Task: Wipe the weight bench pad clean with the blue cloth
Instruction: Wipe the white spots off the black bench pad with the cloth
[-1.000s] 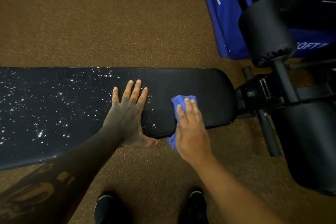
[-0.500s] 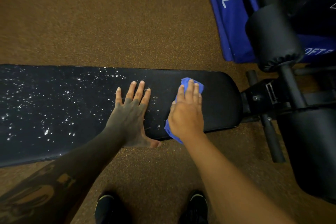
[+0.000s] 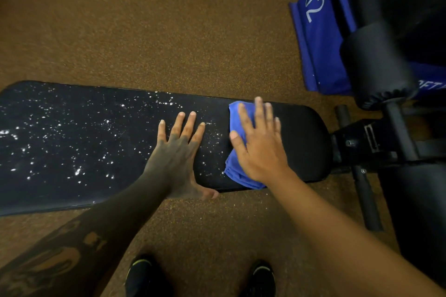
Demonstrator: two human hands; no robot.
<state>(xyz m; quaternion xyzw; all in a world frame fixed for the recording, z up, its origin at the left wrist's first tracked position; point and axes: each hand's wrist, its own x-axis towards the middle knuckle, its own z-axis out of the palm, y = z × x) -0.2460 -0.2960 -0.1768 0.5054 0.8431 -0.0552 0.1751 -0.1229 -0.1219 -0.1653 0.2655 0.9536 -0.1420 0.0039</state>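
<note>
I see my right hand (image 3: 259,144) pressing the blue cloth (image 3: 235,152) flat, fingers spread, on the bench pad (image 3: 96,147) near its right end; my left hand (image 3: 179,152) lies open beside it.

The bunched blue cloth (image 3: 235,128) lies under my palm near the right end of the black, white-speckled bench pad (image 3: 84,142).
</note>
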